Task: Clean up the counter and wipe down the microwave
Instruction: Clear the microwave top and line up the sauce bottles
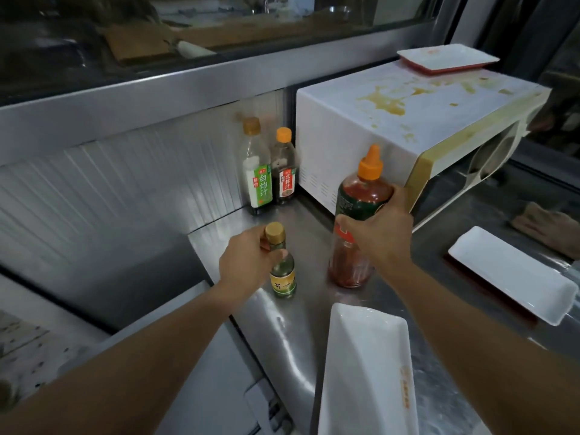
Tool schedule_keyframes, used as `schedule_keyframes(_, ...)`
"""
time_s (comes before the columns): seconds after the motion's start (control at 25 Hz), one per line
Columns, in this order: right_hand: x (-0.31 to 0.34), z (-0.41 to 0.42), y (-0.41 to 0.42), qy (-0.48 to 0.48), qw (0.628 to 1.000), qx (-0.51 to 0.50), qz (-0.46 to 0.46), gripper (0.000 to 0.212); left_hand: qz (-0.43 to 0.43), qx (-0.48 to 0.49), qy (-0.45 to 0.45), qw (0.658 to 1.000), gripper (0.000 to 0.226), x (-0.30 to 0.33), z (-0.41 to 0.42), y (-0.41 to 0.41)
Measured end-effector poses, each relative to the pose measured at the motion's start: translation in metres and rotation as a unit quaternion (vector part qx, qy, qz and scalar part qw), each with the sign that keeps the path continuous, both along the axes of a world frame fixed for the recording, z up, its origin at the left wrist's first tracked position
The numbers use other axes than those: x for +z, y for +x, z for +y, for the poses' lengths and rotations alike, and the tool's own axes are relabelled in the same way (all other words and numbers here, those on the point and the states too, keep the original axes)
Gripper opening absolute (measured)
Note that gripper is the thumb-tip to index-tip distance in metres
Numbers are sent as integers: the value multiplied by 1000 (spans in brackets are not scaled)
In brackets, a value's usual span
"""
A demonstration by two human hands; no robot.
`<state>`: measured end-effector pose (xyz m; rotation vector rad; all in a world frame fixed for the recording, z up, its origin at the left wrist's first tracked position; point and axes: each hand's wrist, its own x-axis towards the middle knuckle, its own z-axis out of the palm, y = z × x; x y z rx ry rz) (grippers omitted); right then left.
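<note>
1. Fingers of the left hand pinch the neck of a small green bottle standing on the counter; the right hand wraps a tall red sauce bottle just beside the microwave.
2. Little looks done: yellow-brown spills cover the microwave top, unwiped, and two bottles stand in the back corner.
3. White trays lie on the counter, another tray sits on the microwave in the wiping path, and a brown cloth lies far right.

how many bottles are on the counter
4: green-label bottle and red-label bottle beside the microwave; small bottle in left hand; big sauce bottle in right hand.
</note>
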<state>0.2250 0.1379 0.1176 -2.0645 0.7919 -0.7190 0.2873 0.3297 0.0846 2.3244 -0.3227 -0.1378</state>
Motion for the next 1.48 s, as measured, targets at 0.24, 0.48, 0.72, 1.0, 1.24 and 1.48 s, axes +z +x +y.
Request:
schedule_keyframes(0.24, 21, 25, 34, -17, 1000, 24, 9, 78, -4, 48, -10, 999, 22, 12, 26, 33)
schedule_keyframes(0.48, 26, 48, 81, -9, 998, 58, 17, 82, -2, 68, -26, 997, 24, 20, 38, 99)
schedule_keyframes(0.72, 20, 50, 118, -13, 997, 68, 18, 81, -31, 96, 20, 995, 22, 14, 27, 151)
schedule_keyframes(1.0, 14, 44, 141, -21, 996, 79, 21, 87, -63, 120, 49, 990, 27, -1, 7, 184)
schedule_keyframes(1.24, 12, 38, 144, -16, 995, 98, 12, 88, -87, 139, 68, 984, 29, -7, -2, 196)
schedule_keyframes(1.48, 12, 41, 142, -20, 993, 112, 11, 89, -64, 117, 81, 988, 30, -4, 4, 193)
